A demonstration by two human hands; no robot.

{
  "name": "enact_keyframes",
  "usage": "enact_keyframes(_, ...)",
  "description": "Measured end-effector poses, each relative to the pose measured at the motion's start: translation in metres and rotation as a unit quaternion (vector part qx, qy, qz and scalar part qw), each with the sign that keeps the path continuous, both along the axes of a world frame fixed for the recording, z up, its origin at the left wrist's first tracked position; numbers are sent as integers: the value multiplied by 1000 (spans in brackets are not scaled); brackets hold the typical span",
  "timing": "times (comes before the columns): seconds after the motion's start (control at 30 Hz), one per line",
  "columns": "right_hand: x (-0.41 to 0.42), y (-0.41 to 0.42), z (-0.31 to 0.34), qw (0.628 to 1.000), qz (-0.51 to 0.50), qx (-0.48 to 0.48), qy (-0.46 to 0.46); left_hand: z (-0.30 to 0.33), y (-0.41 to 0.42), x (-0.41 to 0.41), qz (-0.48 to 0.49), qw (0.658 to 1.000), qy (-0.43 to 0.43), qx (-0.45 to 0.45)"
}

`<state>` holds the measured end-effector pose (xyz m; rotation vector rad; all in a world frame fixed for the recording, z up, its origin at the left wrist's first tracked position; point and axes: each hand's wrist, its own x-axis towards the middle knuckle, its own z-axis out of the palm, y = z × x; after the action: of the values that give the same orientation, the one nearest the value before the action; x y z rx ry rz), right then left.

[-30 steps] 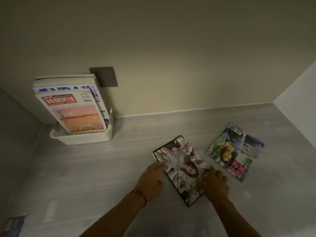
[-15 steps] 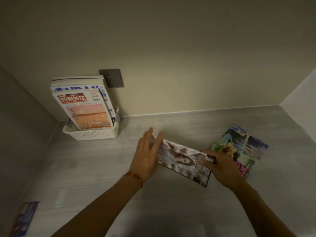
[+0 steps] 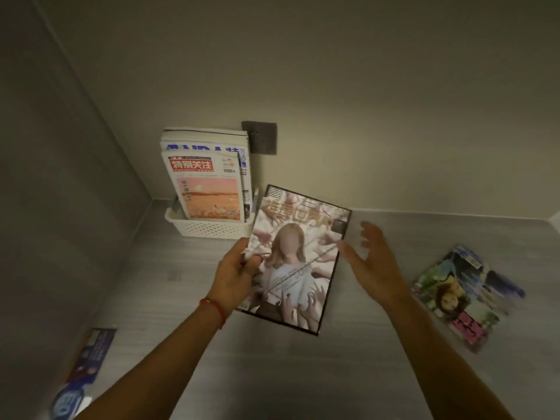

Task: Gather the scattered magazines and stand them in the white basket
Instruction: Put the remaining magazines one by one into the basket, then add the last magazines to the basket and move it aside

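Grip: left hand (image 3: 235, 275) pinching left edge of portrait magazine (image 3: 298, 259), thumb on cover, holding it raised off table (image 3: 378, 344). Right hand (image 3: 374, 262) spreading open just beside right edge, apparently not touching. Long axis pointing up-left toward white basket (image 3: 209, 228), lying just beyond magazine's top corner; left hand nearer. Colourful magazine (image 3: 463, 295) lying flat, well right.

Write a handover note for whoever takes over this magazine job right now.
Hands: left hand grips the black-bordered magazine by its left edge, lifted off the surface; right hand is open beside it, holding nothing.
Things: white basket sits in the back left corner against the wall.
Done: several magazines, the orange-cover magazine in front, already stand in it.
Left: stand the held one in the basket, then fetch the colourful magazine lying flat at right and the blue magazine at the near left edge.
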<state>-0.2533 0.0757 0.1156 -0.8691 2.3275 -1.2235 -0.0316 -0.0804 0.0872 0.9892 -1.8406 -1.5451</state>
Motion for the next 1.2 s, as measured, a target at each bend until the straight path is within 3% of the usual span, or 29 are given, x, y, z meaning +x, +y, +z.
enact_keyframes(0.07,31,-12,-20,985,112,43,-120,-2,-17,22,45,997,38,56)
enact_keyframes(0.17,73,-34,-36,930,281,17,-236,-2,-43,54,63,991,83,79)
enact_keyframes(0.4,99,-106,-6,937,317,5,-146,5,-109,104,33,989,117,86)
enact_keyframes(0.5,97,-149,10,953,294,-6,-68,17,-138,109,46,992,111,46)
enact_keyframes(0.6,91,-197,26,982,178,-28,52,30,-164,105,49,991,121,31)
enact_keyframes(0.73,86,-241,33,985,109,-25,129,43,-198,88,92,990,103,-25)
enact_keyframes(1.03,78,-285,2,986,112,28,122,23,-239,63,105,993,43,-32)
enact_keyframes(1.2,72,-300,-26,993,90,63,54,-11,-258,47,104,994,-13,11)
